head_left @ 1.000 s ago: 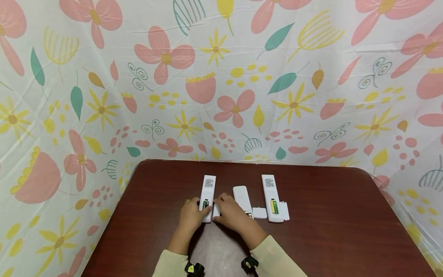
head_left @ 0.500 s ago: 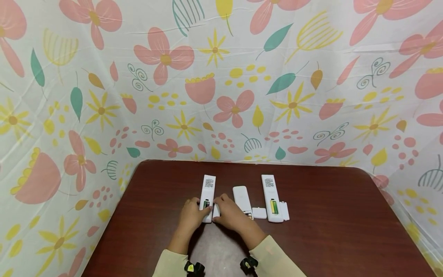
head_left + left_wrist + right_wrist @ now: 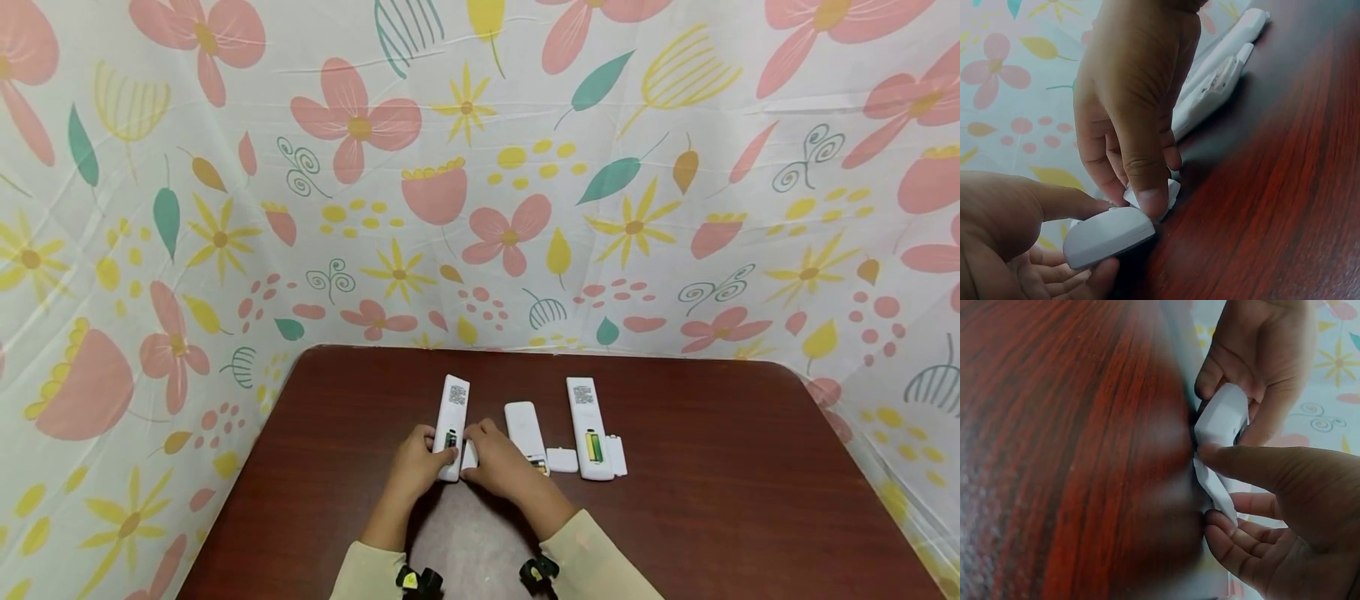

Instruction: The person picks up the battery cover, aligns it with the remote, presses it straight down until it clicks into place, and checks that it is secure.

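Observation:
My left hand (image 3: pixel 414 460) grips a white remote control (image 3: pixel 452 408) at its near end, thumb across its back. The remote lies back side up with its battery compartment uncovered and a battery showing inside. Just right of it, my right hand (image 3: pixel 501 465) pinches a small white battery cover (image 3: pixel 470 456) between thumb and fingers. In the left wrist view the remote's rounded end (image 3: pixel 1110 237) is close beside the cover (image 3: pixel 1176 190). The right wrist view has the cover (image 3: pixel 1215 490) at or very near the remote's end (image 3: pixel 1222 415); whether they touch I cannot tell.
A shorter white remote (image 3: pixel 525 427) with its compartment uncovered lies right of my right hand, a loose cover (image 3: pixel 562 460) near it. Farther right is a long remote (image 3: pixel 585 408) with a green-yellow battery, its cover (image 3: pixel 617 456) alongside. A floral cloth (image 3: pixel 480 208) hangs behind the brown table (image 3: pixel 720 483).
The held remote's far end has shifted slightly up and to the right in the head view, tilting a little. My right hand and the cover stay almost where they were.

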The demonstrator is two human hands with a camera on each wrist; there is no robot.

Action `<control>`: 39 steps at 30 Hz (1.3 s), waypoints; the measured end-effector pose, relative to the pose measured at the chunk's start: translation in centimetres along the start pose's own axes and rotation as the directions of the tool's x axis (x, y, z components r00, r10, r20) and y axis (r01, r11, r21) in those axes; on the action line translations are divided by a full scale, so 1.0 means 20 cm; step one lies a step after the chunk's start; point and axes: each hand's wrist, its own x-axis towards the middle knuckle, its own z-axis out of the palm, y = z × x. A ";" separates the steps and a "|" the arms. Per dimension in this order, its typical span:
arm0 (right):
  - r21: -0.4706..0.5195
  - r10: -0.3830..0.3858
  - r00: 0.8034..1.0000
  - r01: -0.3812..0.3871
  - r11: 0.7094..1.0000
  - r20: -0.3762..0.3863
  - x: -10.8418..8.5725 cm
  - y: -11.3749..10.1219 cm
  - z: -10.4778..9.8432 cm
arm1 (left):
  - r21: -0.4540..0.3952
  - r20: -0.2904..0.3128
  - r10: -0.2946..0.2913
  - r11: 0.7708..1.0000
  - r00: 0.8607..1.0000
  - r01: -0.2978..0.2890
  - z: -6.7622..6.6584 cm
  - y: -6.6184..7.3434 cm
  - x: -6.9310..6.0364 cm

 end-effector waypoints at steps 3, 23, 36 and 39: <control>0.017 0.001 1.000 -0.001 1.000 -0.004 0.00 0.01 0.01 | -0.119 0.038 -0.018 0.993 0.999 0.022 0.00 0.00 -0.01; 0.078 -0.028 0.997 0.033 0.996 -0.071 -0.02 -0.02 -0.01 | -0.364 0.075 -0.074 0.927 0.994 0.097 0.02 0.00 -0.02; 0.159 0.028 0.994 -0.011 0.987 -0.106 -0.04 0.02 -0.06 | -0.406 0.082 -0.063 0.910 0.995 0.091 0.04 0.06 -0.02; 0.197 0.051 0.993 -0.029 0.980 -0.105 -0.05 0.02 -0.08 | -0.401 0.085 -0.044 0.913 0.995 0.074 0.06 0.06 -0.01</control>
